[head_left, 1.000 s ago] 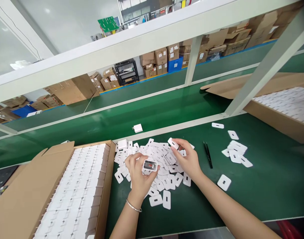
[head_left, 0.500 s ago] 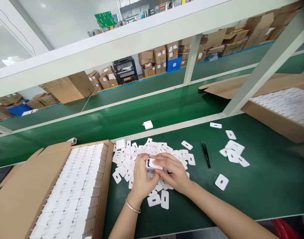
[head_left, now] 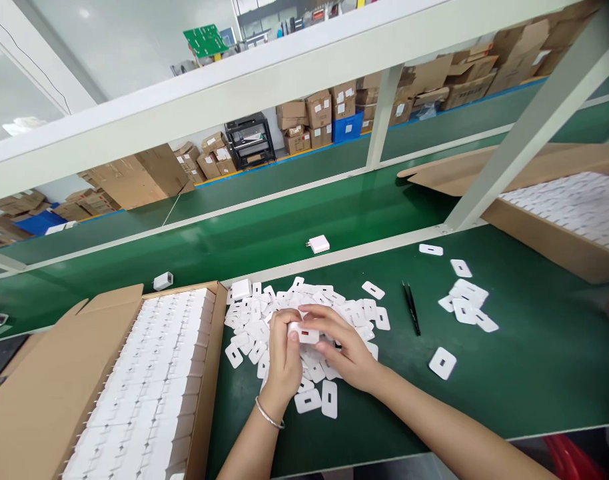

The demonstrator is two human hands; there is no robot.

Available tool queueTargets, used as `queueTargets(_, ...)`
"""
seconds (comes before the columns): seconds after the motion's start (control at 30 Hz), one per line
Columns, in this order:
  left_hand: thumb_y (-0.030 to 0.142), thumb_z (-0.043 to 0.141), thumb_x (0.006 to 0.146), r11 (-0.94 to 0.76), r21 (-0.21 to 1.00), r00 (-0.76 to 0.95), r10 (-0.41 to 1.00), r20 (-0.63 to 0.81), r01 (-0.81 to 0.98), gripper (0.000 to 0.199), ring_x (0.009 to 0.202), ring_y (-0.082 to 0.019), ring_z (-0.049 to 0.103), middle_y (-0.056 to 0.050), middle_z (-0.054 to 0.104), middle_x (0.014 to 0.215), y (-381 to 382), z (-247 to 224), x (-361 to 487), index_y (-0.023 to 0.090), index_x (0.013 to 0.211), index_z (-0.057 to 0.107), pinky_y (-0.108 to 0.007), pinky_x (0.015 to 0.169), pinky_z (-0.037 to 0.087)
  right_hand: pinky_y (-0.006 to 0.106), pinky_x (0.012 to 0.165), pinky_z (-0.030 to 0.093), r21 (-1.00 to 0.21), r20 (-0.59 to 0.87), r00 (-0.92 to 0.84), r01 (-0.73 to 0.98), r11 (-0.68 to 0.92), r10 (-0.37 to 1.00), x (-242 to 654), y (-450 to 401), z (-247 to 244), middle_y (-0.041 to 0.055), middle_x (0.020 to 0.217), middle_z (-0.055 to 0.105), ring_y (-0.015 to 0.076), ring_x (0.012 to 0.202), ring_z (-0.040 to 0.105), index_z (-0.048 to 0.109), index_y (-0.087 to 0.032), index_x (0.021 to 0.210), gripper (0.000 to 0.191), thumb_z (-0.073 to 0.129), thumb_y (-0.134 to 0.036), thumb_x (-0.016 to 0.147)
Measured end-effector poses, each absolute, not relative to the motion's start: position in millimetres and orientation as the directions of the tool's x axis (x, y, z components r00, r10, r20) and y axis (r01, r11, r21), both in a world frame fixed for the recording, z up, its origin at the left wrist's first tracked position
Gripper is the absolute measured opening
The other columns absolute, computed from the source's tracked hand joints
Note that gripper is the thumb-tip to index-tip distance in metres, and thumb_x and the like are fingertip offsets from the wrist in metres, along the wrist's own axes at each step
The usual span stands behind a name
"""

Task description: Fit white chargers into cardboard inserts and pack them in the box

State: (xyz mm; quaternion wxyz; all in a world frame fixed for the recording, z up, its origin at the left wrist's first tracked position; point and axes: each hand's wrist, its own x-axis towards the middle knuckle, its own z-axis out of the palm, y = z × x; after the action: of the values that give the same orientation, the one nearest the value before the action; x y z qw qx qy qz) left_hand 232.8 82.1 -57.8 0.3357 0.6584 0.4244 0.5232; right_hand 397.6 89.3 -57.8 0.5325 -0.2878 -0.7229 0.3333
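Note:
A white USB charger (head_left: 304, 333) with a plate on its end and a reddish port faces me above the pile. My left hand (head_left: 284, 357) is closed around its left side, thumb against the front. The fingers of my right hand (head_left: 347, 347) reach over the charger's top edge, apparently touching it, while the right thumb stays apart below its right side. Beneath both hands lies a heap of white slotted cover plates (head_left: 314, 401), partly hidden by them. Black tweezers (head_left: 411, 308) rest on the green table to the right.
A carton (head_left: 215, 347) of packed white chargers stands at left; another carton (head_left: 549, 243) is at right. More plates (head_left: 468, 292) and a single thicker piece (head_left: 442, 363) lie right of the tweezers. Beyond the table's rail, chargers (head_left: 319, 244) sit on the green belt.
The charger has turned so its plated port end faces me; before, the plate was tilted on it. My right thumb has come away. Chargers on the belt have moved right.

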Motion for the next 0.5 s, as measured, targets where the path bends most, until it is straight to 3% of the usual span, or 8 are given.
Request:
queueTargets(0.1, 0.041, 0.036, 0.108, -0.484, 0.849, 0.042, 0.872, 0.487, 0.214, 0.024, 0.102, -0.022, 0.056, -0.005, 0.054, 0.106, 82, -62, 234, 0.025, 0.108, 0.054, -0.038, 0.093, 0.045, 0.044, 0.101, 0.053, -0.908, 0.417, -0.223, -0.066, 0.413, 0.881, 398, 88, -57, 0.0122, 0.136, 0.056, 0.0264, 0.123, 0.058, 0.055, -0.029, 0.139, 0.046, 0.037, -0.056, 0.107)
queueTargets(0.17, 0.040, 0.036, 0.108, -0.527, 0.817, 0.025, 0.843, 0.537, 0.233, 0.023, 0.104, -0.022, 0.055, -0.006, 0.053, 0.108, 82, -66, 234, 0.025, 0.112, 0.053, -0.038, 0.094, 0.045, 0.044, 0.100, 0.051, -0.941, 0.339, -0.263, -0.093, 0.326, 0.903, 398, 88, -57, 0.0116, 0.131, 0.056, 0.0262, 0.116, 0.059, 0.053, -0.028, 0.139, 0.051, 0.041, -0.062, 0.104)
queueTargets(0.33, 0.043, 0.036, 0.107, -0.607, 0.733, 0.066, 0.782, 0.620, 0.308, 0.025, 0.108, -0.023, 0.053, -0.007, 0.053, 0.114, 81, -73, 234, 0.027, 0.120, 0.049, -0.040, 0.092, 0.047, 0.035, 0.077, 0.052, -0.984, 0.123, -0.448, -0.172, 0.049, 0.886, 396, 90, -55, 0.0046, 0.099, 0.062, 0.0199, 0.088, 0.060, 0.062, -0.023, 0.114, 0.041, 0.052, -0.061, 0.100)
queueTargets(0.4, 0.046, 0.033, 0.107, -0.600, 0.714, 0.101, 0.786, 0.610, 0.361, 0.029, 0.116, -0.025, 0.051, -0.008, 0.053, 0.121, 81, -72, 234, 0.028, 0.123, 0.049, -0.045, 0.100, 0.046, 0.033, 0.075, 0.052, -0.975, 0.140, -0.416, -0.215, 0.052, 0.899, 397, 91, -54, 0.0029, 0.095, 0.061, 0.0184, 0.084, 0.059, 0.062, -0.023, 0.109, 0.037, 0.057, -0.058, 0.099)
queueTargets(0.5, 0.054, 0.025, 0.107, -0.525, 0.740, 0.115, 0.840, 0.531, 0.420, 0.042, 0.131, -0.028, 0.043, -0.010, 0.044, 0.134, 82, -66, 234, 0.030, 0.130, 0.052, -0.052, 0.112, 0.039, 0.035, 0.085, 0.052, -0.962, 0.253, -0.328, -0.188, 0.200, 0.910, 400, 92, -52, 0.0049, 0.106, 0.063, 0.0205, 0.095, 0.061, 0.060, -0.024, 0.116, 0.033, 0.063, -0.051, 0.097)
